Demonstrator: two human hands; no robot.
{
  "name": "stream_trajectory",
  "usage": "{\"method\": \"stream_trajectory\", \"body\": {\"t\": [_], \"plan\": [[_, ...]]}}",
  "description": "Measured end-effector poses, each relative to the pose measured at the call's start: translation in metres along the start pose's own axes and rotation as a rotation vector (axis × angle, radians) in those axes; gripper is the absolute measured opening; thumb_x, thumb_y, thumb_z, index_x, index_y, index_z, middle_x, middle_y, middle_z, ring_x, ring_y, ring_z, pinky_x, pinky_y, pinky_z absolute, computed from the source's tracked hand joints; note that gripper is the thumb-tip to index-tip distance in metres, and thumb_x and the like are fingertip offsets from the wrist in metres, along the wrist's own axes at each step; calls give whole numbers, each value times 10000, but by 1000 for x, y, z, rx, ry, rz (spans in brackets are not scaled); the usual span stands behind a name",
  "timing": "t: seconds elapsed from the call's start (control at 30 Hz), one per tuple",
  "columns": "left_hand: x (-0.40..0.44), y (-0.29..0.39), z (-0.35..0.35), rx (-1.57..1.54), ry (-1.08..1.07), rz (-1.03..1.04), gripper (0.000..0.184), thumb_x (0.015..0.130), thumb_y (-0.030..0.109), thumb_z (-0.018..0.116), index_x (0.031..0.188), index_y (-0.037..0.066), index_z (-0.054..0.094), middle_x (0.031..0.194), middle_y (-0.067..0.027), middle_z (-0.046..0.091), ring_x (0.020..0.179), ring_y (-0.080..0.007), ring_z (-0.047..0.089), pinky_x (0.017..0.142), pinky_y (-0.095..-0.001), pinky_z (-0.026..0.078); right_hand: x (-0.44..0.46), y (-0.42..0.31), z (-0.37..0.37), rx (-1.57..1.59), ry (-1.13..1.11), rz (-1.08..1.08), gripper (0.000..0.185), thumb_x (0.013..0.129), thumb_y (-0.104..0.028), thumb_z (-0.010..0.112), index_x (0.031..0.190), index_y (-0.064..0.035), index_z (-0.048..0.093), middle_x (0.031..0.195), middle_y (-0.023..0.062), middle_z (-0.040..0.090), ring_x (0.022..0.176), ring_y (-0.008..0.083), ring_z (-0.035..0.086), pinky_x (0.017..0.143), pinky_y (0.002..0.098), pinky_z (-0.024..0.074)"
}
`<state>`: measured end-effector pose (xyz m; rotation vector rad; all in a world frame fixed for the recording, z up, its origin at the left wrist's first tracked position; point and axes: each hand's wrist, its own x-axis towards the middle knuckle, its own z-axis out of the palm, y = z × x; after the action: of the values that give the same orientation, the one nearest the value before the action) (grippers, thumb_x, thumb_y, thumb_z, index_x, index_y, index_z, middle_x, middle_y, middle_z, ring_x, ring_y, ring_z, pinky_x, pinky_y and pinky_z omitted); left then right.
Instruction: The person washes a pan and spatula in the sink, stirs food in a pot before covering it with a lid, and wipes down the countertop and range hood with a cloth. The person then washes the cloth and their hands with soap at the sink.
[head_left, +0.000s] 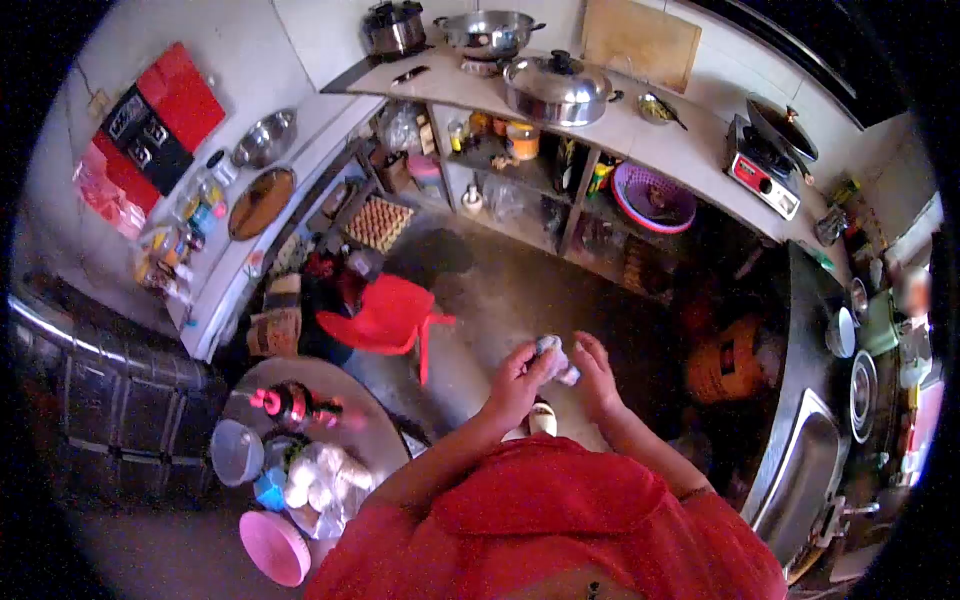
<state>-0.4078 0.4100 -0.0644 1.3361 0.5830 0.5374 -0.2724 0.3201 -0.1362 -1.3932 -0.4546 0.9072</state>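
Both hands are held out in front of the red shirt, above the floor. A small crumpled whitish cloth (556,360) is between them. My left hand (520,378) has its fingers closed on the cloth. Just to the right, my right hand (595,376) is beside the cloth with its fingers stretched and a little apart; its palm faces the cloth. A light-coloured shoe (542,418) shows below the hands.
A red plastic chair (380,315) stands ahead on the left. A round table (375,410) at the lower left bears a bag and bowls. The sink (805,480) is at the right; a counter (640,95) with pots runs across the back.
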Motion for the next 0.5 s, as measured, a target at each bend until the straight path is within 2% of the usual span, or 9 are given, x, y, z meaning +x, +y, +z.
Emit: {"method": "stream_trajectory", "body": {"t": [0.03, 0.1, 0.17, 0.23, 0.27, 0.33, 0.4, 0.47, 0.5], "plan": [[21, 6, 5, -7, 56, -58, 163, 861, 168, 505, 945, 47, 574, 886, -23, 599, 837, -108, 548, 746, -261, 444, 9, -27, 16, 552, -149, 409, 417, 843, -397, 476, 1191, -171, 435, 1166, 73, 427, 1058, 258, 414, 929, 376, 338], [51, -4, 12, -555, 25, -204, 273, 885, 244, 461, 1079, 60, 518, 1015, -30, 528, 895, -121, 510, 770, -267, 425, 45, -19, 28, 752, -441, 503, 503, 851, -519, 360, 1208, -170, 419, 1158, 49, 466, 1059, 215, 439, 906, 379, 365], [75, -6, 21, -1058, 62, -264, 307, 891, 282, 435, 1113, 79, 492, 1062, -31, 522, 961, -150, 502, 837, -303, 413, 77, -20, 32, 757, -529, 525, 462, 853, -466, 409, 1147, -114, 469, 1035, 51, 553, 936, 178, 523, 808, 338, 434], [94, -5, 15, -874, -8, -76, 328, 867, 328, 459, 1100, 100, 493, 1055, -29, 528, 979, -162, 500, 858, -314, 408, 112, -26, 38, 604, -662, 485, 438, 858, -438, 419, 1101, -83, 502, 978, 50, 580, 862, 180, 554, 760, 315, 458], [104, -4, 7, -775, -45, 13, 340, 855, 351, 471, 1094, 110, 494, 1052, -28, 531, 988, -168, 499, 868, -319, 405, 116, -66, 47, 468, -603, 445, 384, 864, -395, 440, 1032, -67, 545, 893, 40, 600, 768, 153, 562, 726, 272, 454], [143, -23, -6, -1086, 310, -431, 329, 901, 322, 375, 1132, 104, 458, 1074, -56, 505, 1008, -176, 478, 876, -330, 390, 141, -73, 63, 255, -455, 326, 375, 866, -381, 450, 1021, -55, 550, 877, 38, 594, 765, 140, 545, 718, 269, 446], [173, -39, -27, -487, 277, -185, 313, 891, 306, 402, 1103, 87, 472, 1027, -55, 515, 967, -164, 489, 830, -307, 405, 174, -66, 74, 84, -335, 164, 372, 875, -363, 451, 1004, -30, 554, 850, 30, 585, 767, 124, 522, 710, 267, 435], [210, -26, -36, -334, 324, 102, 281, 876, 272, 439, 1039, 51, 500, 947, -42, 534, 881, -142, 508, 737, -261, 420, 201, -82, 88, 3, -281, 36, 376, 887, -352, 425, 1000, -17, 550, 860, 34, 587, 788, 131, 523, 730, 273, 432], [229, -16, -40, -182, 399, 110, 277, 878, 269, 438, 1025, 45, 507, 931, -37, 539, 862, -140, 513, 725, -257, 422, 219, -90, 95, -44, -254, -30, 378, 893, -347, 412, 999, -11, 549, 865, 36, 588, 799, 135, 524, 740, 276, 430]]}}
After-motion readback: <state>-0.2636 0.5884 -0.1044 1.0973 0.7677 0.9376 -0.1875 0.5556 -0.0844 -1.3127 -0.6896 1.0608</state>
